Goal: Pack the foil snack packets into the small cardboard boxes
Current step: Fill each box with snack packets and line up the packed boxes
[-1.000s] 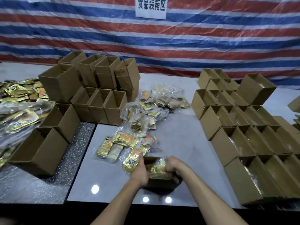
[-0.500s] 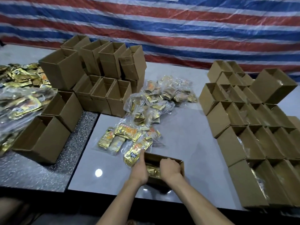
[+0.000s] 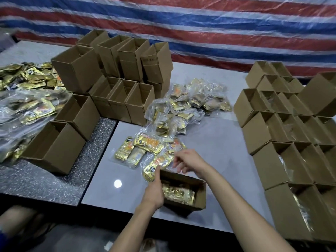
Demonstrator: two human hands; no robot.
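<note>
print on foil packets, unreadable

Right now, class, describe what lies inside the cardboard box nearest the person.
Gold foil packets lie inside the box. The left hand covers its left end, hiding what lies there.

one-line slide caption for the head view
Packing snacks: left hand holds a part-filled box while the right hand hovers over foil packets.
</note>
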